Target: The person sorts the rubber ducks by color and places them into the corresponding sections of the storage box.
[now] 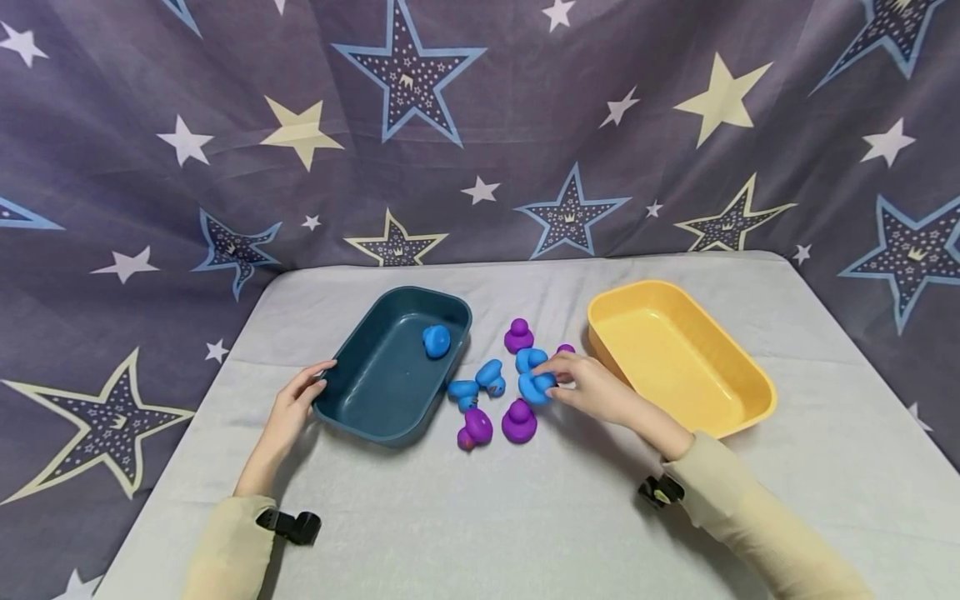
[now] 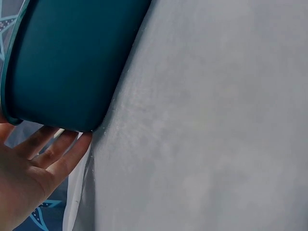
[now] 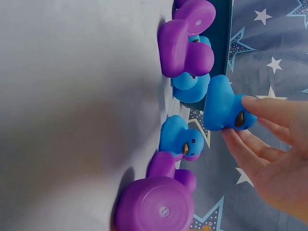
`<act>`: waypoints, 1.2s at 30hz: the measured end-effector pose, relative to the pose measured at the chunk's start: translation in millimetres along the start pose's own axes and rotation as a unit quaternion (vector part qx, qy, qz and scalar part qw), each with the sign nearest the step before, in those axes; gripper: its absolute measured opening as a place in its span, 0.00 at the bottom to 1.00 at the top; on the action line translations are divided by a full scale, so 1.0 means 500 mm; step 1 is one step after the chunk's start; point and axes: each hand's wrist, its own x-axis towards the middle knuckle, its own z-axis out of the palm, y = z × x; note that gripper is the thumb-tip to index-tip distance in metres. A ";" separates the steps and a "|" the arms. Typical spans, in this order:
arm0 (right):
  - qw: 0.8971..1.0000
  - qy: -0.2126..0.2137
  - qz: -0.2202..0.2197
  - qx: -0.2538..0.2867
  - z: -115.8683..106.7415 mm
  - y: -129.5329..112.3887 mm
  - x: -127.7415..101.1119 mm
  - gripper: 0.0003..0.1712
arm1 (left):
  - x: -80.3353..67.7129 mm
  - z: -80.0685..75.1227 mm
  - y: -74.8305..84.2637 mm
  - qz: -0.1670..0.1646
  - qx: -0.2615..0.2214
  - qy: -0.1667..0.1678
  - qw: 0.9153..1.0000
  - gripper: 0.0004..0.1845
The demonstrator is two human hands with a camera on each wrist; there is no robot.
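**Lifting a blue duck from the cluster**

The right hand [image 1: 592, 387] pinches a blue duck [image 3: 222, 107] between the teal tray [image 1: 352, 408] and yellow tray [image 1: 757, 400]. Lift straight, clear of the purple ducks [image 1: 519, 422]. The left hand [image 1: 294, 408], fingers straight, steadies the teal tray's near-left rim.

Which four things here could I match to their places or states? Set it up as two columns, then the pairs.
1. teal tray
2. yellow tray
3. left hand
4. right hand

a. pinches a blue duck
b. holds one blue duck inside
c. holds nothing
d. rests against a tray's near corner

Pairs: 1-b, 2-c, 3-d, 4-a
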 end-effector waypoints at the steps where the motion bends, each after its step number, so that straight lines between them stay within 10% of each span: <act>1: 1.000 -0.001 0.002 0.001 0.000 -0.002 0.002 0.16 | 0.000 0.000 0.000 0.000 0.001 0.000 1.000 0.18; 36: 0.999 -0.016 -0.003 0.052 0.023 -0.059 0.082 0.17 | 0.015 -0.006 -0.045 -0.009 -0.011 -0.001 1.000 0.19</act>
